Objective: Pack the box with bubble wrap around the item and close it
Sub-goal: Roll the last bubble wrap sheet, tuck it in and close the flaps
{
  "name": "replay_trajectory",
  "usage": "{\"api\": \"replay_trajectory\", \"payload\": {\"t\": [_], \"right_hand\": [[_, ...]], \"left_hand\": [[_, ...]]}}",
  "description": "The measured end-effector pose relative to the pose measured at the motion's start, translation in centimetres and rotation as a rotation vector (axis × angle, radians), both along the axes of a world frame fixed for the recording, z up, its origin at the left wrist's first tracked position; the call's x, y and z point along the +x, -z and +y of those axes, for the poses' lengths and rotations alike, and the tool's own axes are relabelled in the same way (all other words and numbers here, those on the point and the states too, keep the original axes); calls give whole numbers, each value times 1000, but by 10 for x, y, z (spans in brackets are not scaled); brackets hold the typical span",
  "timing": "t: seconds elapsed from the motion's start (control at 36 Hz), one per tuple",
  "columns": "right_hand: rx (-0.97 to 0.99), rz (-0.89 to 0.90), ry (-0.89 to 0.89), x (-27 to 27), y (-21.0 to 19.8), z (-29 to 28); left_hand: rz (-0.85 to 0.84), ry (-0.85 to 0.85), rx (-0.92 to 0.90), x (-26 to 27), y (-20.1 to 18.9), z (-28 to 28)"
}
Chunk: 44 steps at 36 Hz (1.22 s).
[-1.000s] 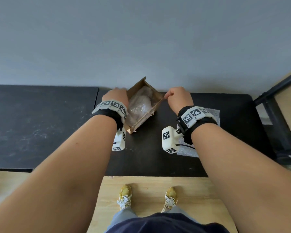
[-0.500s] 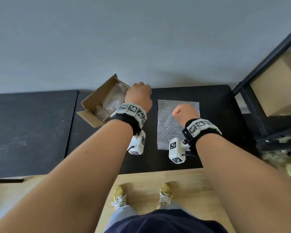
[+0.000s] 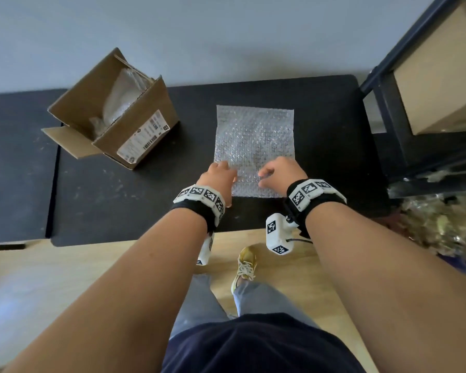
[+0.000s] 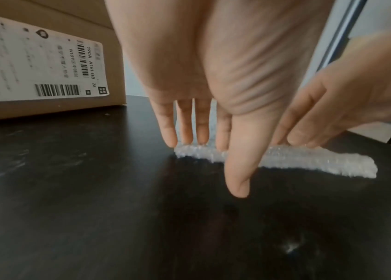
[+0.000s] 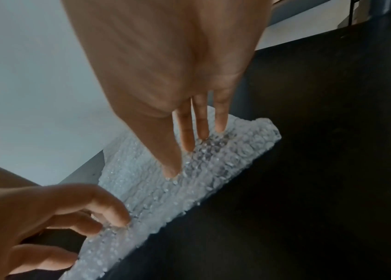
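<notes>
An open cardboard box (image 3: pixel 135 122) with a white shipping label stands at the back left of the black table (image 3: pixel 124 205). A bundle wrapped in bubble wrap (image 3: pixel 121 100) lies inside it. To its right a flat bubble wrap sheet (image 3: pixel 254 135) lies on the table. My left hand (image 3: pixel 221 173) touches the sheet's near left corner with straight fingers (image 4: pixel 184 132), thumb pointing down. My right hand (image 3: pixel 277 170) rests its straight fingers (image 5: pixel 187 138) on the sheet's near right part (image 5: pixel 232 157). Neither hand holds anything. The box side (image 4: pixel 45 66) stands just left of my left hand.
A second black table (image 3: pixel 14 157) adjoins on the left. A black shelf frame (image 3: pixel 382 109) holding a cardboard box (image 3: pixel 441 76) stands close at the right, with clutter (image 3: pixel 441 227) on the floor beneath. The table's front edge is just behind my wrists.
Both hands left the box and moved right to the near edge of the bubble wrap sheet. My head turned right, so the box now sits at the left.
</notes>
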State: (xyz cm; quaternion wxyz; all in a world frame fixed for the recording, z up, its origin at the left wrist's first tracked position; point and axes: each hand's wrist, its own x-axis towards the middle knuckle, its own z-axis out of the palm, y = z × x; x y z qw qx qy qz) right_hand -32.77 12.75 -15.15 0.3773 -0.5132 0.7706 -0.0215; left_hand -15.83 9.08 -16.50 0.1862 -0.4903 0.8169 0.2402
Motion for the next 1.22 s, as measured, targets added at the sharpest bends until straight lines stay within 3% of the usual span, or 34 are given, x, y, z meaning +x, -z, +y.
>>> {"api": "replay_trajectory", "payload": {"t": [0.08, 0.19, 0.36, 0.47, 0.56, 0.61, 0.69, 0.81, 0.94, 1.22], "right_hand": [[50, 17, -96, -3, 1, 2], [107, 149, -245, -3, 1, -1], [-24, 183, -129, -5, -1, -18], [-75, 196, -40, -11, 6, -28], [-82, 193, -36, -12, 14, -33], [-98, 205, -33, -12, 19, -35], [-167, 243, -12, -14, 26, -36], [-297, 369, -45, -17, 31, -36], [-421, 461, -126, -18, 26, -38], [-327, 283, -194, -17, 18, -44]], "left_hand": [[-5, 16, -53, -2, 0, -3], [-17, -98, -31, -8, -7, -16], [-8, -174, -82, -6, -11, -25], [105, -311, -191, -7, -7, -23], [105, -147, -448, -9, -3, -23], [76, -5, -487, -12, 0, -23], [42, 117, -430, -14, 4, -25], [69, 72, -278, -16, 7, -29], [48, 86, -235, -20, 3, -37], [119, -342, -16, -26, -8, -64]]}}
